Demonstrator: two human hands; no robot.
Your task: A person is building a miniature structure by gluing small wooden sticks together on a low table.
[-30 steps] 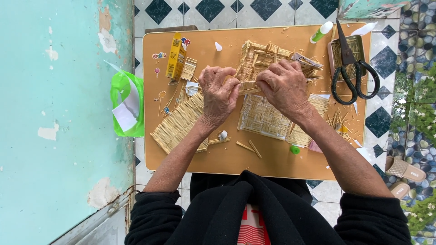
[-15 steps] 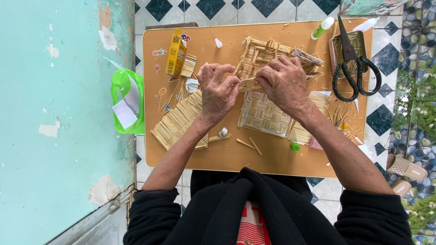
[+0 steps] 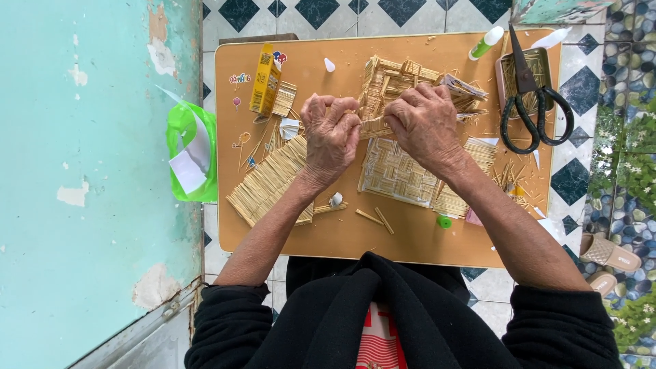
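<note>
My left hand [image 3: 333, 132] and my right hand [image 3: 425, 126] meet over the middle of a tan board [image 3: 342, 236]. Between them they pinch a small flat strip of glued sticks [image 3: 374, 127]. Just beyond the fingers stands a small stick-built model [image 3: 396, 78]. Under my right wrist lies a woven square stick panel [image 3: 393, 174]. A long flat panel of thin sticks [image 3: 266, 181] lies by my left wrist.
A yellow box [image 3: 264, 80] stands at the board's far left. Black scissors [image 3: 529, 96] rest on a small tin at the far right, beside a green-capped glue bottle [image 3: 486, 42]. A green bag [image 3: 186, 154] hangs off the left edge. Loose sticks [image 3: 378, 217] and a green cap [image 3: 444, 221] lie near me.
Both hands stay together over the stick piece; the fingers shift only slightly. Nothing else on the board has moved.
</note>
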